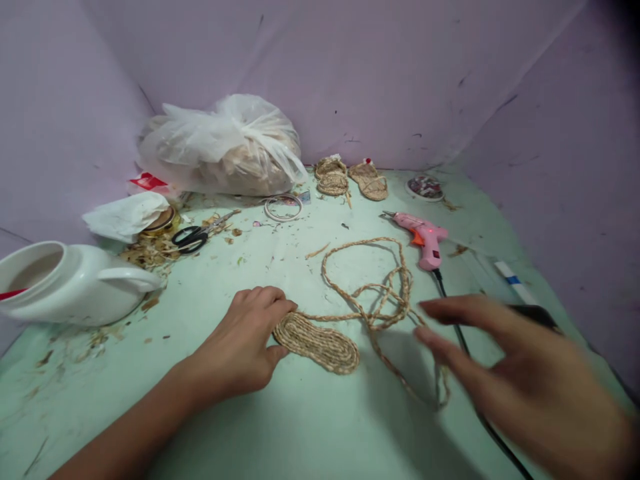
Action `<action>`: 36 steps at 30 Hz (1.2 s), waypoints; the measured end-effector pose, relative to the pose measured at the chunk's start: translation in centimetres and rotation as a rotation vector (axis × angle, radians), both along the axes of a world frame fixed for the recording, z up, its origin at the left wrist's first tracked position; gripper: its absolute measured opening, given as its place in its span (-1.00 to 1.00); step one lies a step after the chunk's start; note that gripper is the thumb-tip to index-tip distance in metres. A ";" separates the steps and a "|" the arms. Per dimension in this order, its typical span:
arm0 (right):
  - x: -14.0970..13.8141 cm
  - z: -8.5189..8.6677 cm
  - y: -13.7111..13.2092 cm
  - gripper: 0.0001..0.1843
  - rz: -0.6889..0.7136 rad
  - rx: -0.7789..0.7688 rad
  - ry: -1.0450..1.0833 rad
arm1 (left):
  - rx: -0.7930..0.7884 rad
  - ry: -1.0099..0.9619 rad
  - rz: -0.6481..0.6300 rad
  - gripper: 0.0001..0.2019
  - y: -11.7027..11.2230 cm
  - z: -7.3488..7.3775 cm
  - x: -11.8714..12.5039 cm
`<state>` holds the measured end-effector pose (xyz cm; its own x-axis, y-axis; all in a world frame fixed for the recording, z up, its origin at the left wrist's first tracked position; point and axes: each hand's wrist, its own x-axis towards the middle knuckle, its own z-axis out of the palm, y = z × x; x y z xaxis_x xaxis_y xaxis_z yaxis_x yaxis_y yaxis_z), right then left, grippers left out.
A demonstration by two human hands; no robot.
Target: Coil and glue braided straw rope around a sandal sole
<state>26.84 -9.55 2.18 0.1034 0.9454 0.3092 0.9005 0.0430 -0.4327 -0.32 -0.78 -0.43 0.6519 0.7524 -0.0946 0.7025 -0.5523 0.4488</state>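
A coiled, braided straw sandal sole (320, 343) lies on the table in front of me. My left hand (255, 337) grips its left end, fingers on the far edge and thumb on the near one. From that end a long straw braid (403, 287) runs right and piles into loose loops. My right hand (520, 373), blurred by motion, is at the right of those loops with thumb and forefinger apart. Nothing shows held between them. Beyond it, a pink glue gun (425, 237) rests on its side with a small red light showing.
A black cord (463, 340) trails from the glue gun under my right hand. White pitcher (75, 283), black-handled scissors (193, 239) and straw scraps occupy the left. Behind are a stuffed plastic bag (225, 147), a white ring (283, 209), two small straw slippers (333, 177) and a round container (425, 188).
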 end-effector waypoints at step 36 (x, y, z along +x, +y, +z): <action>-9.4 -5.2 0.2 -0.92 0.251 0.108 0.025 | -0.004 -0.157 -0.154 -0.79 -1.6 0.0 2.0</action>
<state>17.45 -9.34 -3.00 -0.1210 0.9040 0.4100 0.8450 0.3105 -0.4353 1.69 -2.37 -0.41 0.7662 0.6425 0.0140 0.5313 -0.6455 0.5487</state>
